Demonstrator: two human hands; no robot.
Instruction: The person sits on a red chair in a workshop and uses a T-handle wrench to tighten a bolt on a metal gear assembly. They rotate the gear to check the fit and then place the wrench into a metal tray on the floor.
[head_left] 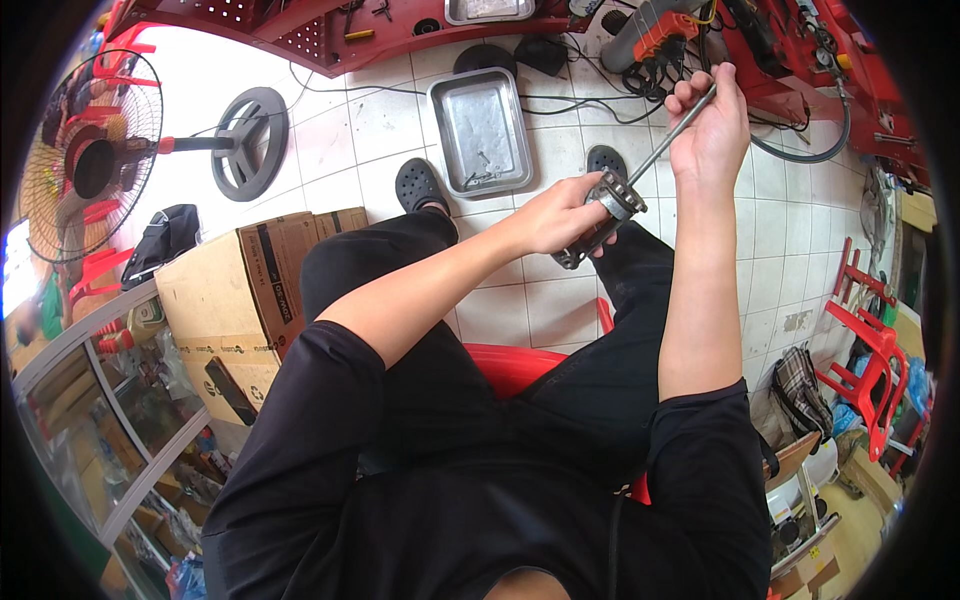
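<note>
My left hand (558,214) is closed around a dark, greasy round metal part (617,197) with a knobbly, notched rim, held above my right knee. Its lower end sticks out below my fingers. In the fingers of my right hand (712,130) is a thin grey metal rod (672,139), held near its upper end. The rod slants down to the left, and its lower tip meets the upper side of the metal part. Whether the tip sits inside a hole there, I cannot tell.
A metal tray (437,130) with small parts lies on the tiled floor between my feet. Cables run behind it, below a red workbench (330,45). At left are a standing fan (95,165) and cardboard boxes (215,290) with a phone; a red stool (865,350) is at right.
</note>
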